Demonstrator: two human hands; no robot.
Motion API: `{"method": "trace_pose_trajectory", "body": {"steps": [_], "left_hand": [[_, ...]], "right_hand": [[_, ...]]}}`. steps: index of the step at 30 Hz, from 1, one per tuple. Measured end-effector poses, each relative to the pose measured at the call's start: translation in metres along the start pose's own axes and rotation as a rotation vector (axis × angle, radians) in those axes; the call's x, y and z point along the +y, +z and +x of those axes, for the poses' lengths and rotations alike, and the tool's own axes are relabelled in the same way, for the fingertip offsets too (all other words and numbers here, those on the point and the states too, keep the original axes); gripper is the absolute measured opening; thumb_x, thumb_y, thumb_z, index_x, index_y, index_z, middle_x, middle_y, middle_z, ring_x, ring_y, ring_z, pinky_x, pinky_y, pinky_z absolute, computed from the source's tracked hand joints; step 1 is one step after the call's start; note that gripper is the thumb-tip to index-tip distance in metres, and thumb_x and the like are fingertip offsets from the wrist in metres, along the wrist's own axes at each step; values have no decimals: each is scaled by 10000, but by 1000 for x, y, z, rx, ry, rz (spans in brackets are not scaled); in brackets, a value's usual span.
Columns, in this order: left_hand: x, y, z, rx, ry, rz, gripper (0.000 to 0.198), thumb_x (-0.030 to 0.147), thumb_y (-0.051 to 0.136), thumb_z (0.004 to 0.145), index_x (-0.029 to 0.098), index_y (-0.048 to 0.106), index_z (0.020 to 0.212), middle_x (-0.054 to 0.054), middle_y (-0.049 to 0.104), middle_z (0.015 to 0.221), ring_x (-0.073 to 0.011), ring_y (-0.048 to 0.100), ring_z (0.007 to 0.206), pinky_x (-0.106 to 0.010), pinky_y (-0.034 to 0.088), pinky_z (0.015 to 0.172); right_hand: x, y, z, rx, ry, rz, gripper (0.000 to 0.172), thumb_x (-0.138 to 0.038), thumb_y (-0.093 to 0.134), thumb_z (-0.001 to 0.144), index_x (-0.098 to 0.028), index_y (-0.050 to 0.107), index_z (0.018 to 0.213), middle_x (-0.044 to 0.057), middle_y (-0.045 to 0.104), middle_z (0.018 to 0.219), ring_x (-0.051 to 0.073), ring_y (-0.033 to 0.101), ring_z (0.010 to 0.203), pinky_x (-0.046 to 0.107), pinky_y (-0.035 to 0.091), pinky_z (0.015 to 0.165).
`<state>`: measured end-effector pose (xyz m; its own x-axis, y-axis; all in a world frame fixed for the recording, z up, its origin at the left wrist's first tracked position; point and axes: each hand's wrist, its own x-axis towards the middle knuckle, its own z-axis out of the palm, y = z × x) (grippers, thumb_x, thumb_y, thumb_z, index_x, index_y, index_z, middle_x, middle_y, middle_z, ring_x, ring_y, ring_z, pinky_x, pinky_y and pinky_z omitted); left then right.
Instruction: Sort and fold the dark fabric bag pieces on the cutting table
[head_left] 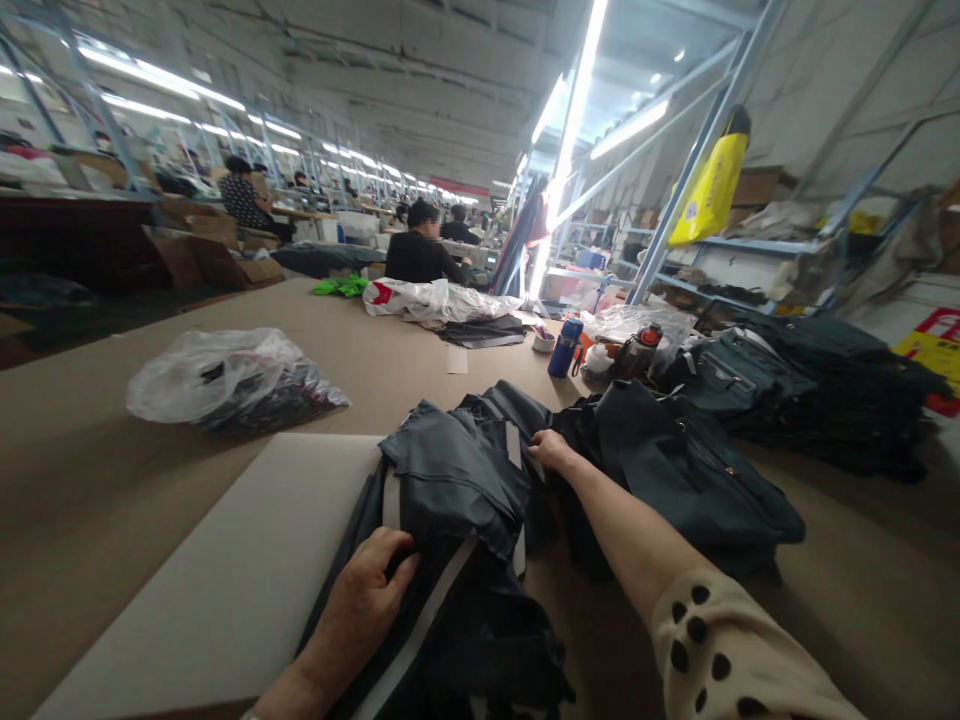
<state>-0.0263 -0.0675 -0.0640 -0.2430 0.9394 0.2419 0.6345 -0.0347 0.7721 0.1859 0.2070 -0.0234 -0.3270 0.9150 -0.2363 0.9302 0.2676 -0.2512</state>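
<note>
A dark, slightly shiny garment (457, 480) with pale grey strips lies bunched in front of me, partly over a white board (247, 540). My left hand (371, 580) rests on its near left side, fingers curled into the fabric and the thumb bent beside them. At the far right edge of the bundle, my right hand (553, 452) pinches the dark cloth; its fingertips are partly hidden. Just right of that hand sits a pile of dark pieces with zippers (675, 460).
A clear plastic bag of small dark items (240, 385) lies at left. Beyond the garment are a blue bottle (565, 348), a white plastic-wrapped bundle (435, 300) and green cloth (341, 287). More dark pieces (825, 390) are stacked at right. Other people sit farther back.
</note>
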Motion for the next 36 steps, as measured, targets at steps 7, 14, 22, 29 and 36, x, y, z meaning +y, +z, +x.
{"method": "trace_pose_trajectory", "body": {"steps": [7, 14, 22, 29, 36], "left_hand": [[56, -44, 40, 285, 382, 197, 150, 237, 486, 864, 166, 564, 970, -58, 573, 972, -174, 527, 957, -308, 424, 871], [139, -76, 92, 70, 439, 378, 275, 249, 451, 883, 160, 565, 1118, -94, 587, 1097, -224, 524, 1004, -346, 395, 877], [154, -63, 83, -260, 361, 4, 277, 197, 352, 882, 165, 579, 1037, -35, 632, 858, -135, 571, 726, -230, 403, 675], [149, -47, 87, -314, 1, -437, 156, 239, 439, 771, 120, 539, 762, -3, 497, 586, -100, 443, 455, -197, 331, 404], [150, -27, 90, -37, -282, -872, 267, 224, 588, 662, 109, 602, 902, -31, 593, 697, -101, 497, 521, -183, 399, 440]], "right_hand": [[-36, -100, -53, 247, -269, -175, 221, -240, 467, 883, -196, 614, 1042, 80, 622, 1032, 222, 562, 963, 298, 385, 772], [-85, -155, -153, 438, -884, -610, 106, -151, 508, 874, -217, 582, 838, 4, 592, 792, 185, 515, 754, 329, 301, 739], [-86, -148, -159, 637, -1031, -524, 138, -138, 527, 880, -219, 620, 943, 8, 595, 887, 195, 474, 975, 416, 180, 1026], [-89, -125, -140, 774, -1115, -278, 203, -248, 528, 888, -250, 590, 1082, 53, 388, 1355, 285, 228, 1298, 522, 127, 1085], [-96, -70, -163, 473, -697, 599, 512, -387, 551, 829, -172, 413, 1274, 111, 500, 1137, 227, 514, 984, 386, 474, 834]]}}
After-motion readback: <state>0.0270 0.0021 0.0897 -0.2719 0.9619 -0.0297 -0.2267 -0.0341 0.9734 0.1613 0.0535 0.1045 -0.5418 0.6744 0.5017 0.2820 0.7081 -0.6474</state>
